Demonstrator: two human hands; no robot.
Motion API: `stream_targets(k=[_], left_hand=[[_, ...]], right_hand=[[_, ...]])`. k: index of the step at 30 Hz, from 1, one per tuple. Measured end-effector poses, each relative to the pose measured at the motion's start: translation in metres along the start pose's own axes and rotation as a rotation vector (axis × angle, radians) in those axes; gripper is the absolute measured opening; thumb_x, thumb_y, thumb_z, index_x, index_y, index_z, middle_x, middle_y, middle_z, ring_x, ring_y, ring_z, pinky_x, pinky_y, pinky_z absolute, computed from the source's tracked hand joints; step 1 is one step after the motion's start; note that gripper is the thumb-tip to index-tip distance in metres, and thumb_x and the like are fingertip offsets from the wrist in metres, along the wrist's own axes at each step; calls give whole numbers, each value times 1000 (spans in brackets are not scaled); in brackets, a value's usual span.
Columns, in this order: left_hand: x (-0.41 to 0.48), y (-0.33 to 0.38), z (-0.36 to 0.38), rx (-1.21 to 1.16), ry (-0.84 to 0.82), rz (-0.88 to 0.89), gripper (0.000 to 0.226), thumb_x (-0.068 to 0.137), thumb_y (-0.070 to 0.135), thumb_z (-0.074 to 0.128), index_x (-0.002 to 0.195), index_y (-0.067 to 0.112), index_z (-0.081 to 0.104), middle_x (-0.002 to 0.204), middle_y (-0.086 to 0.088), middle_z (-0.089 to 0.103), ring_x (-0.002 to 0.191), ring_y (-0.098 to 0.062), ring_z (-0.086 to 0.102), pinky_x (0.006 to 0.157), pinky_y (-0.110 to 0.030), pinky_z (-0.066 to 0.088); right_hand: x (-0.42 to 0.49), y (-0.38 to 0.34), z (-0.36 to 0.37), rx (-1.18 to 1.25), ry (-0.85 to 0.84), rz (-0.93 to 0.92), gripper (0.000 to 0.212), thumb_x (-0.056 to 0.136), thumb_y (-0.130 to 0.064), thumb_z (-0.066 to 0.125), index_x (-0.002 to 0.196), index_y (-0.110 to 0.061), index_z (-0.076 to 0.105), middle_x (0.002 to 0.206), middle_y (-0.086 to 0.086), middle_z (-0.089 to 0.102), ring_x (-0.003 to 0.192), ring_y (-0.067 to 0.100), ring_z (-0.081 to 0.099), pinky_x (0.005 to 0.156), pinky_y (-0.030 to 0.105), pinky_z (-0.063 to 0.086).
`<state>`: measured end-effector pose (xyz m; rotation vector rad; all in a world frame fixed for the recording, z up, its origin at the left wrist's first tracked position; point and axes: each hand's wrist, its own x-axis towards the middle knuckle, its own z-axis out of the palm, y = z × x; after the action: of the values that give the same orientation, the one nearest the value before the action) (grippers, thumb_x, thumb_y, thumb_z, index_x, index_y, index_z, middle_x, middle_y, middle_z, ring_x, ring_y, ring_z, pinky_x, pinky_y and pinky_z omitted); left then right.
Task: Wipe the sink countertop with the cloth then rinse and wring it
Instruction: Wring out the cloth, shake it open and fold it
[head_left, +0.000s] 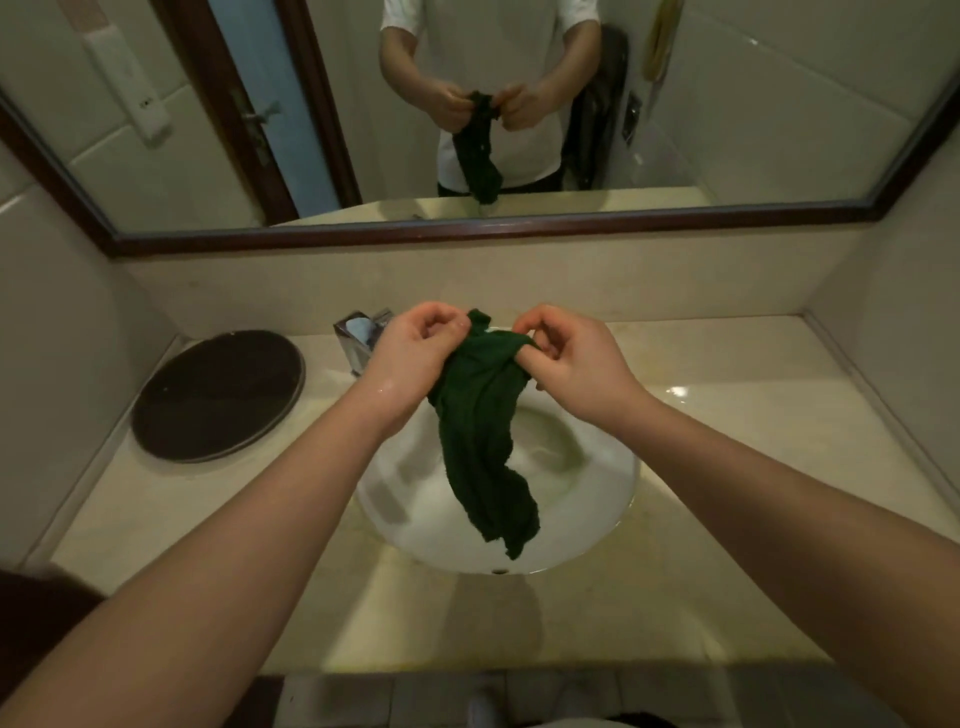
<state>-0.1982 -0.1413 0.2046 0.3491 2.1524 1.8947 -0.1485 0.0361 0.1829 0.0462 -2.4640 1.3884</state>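
A dark green cloth (483, 431) hangs over the white sink basin (587, 519), its lower end dangling inside the bowl. My left hand (415, 353) pinches the cloth's top left edge. My right hand (566, 358) grips the top right edge, fingers tucked into the fabric. Both hands are held above the back of the basin, close together. The beige countertop (737, 447) surrounds the sink and shines with wet spots. The chrome tap (358, 338) stands behind my left hand, partly hidden by it.
A round dark lid or tray (218, 395) lies on the counter at the left. A wood-framed mirror (493, 228) spans the back wall and reflects a person holding the cloth. Tiled side walls close in on both sides.
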Motion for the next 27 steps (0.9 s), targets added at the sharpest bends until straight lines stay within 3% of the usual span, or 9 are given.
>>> stream_targets(k=[4,6,8,9,13,17,20,23,27], left_hand=[[9,0,-2,-51,-52,-13,11,90,24,64,99,22,60,92,1,66,87,-15,65,78,-30,52],[9,2,0,115,-151,8,35,82,24,73,114,24,57,105,1,67,96,-16,68,85,-34,54],[7,9,6,179,-193,23,40,84,18,71,121,23,56,110,3,66,99,-14,67,89,-33,55],[8,12,10,173,-208,27,37,87,17,68,121,22,57,111,3,66,101,-13,66,91,-34,54],[19,19,21,159,-223,49,29,92,14,60,120,17,59,112,1,68,105,-14,66,94,-36,54],[23,23,42,94,-241,48,21,95,12,55,116,10,59,98,-7,73,94,-21,70,79,-31,57],[26,29,69,87,-189,50,19,99,13,46,112,9,60,95,-9,68,85,-18,69,70,-26,55],[30,34,100,69,-132,20,22,101,12,40,108,9,60,90,-8,64,77,-16,64,65,-27,53],[29,33,137,26,-117,-33,22,101,13,38,107,8,60,92,-13,60,82,-26,59,79,-43,52]], right_hand=[[-6,5,-17,-76,-34,37,6,85,-15,65,82,-14,71,59,7,49,57,14,48,62,32,45],[-8,7,-26,-108,-34,34,15,82,-12,66,68,-14,63,72,3,57,70,13,55,69,31,46],[-8,5,-34,-6,-49,54,29,82,-4,62,60,-19,50,89,0,62,89,11,61,78,27,50],[-7,5,-39,67,-52,77,32,83,0,59,60,-18,46,88,1,63,88,11,62,77,27,51],[-7,7,-63,85,-79,126,25,88,1,54,77,-19,46,63,-2,49,55,6,48,54,22,42],[-12,15,-92,84,-129,198,28,91,9,43,108,-11,54,92,21,67,79,31,67,65,41,57],[-14,22,-114,93,-122,207,33,92,9,42,112,-12,58,98,19,68,88,28,69,71,40,60],[-19,31,-140,72,-80,186,22,93,-1,51,107,-13,62,94,9,69,85,20,69,72,34,60],[-26,41,-172,-35,-38,160,21,89,-4,55,102,-17,65,96,1,67,87,11,65,71,27,59]])
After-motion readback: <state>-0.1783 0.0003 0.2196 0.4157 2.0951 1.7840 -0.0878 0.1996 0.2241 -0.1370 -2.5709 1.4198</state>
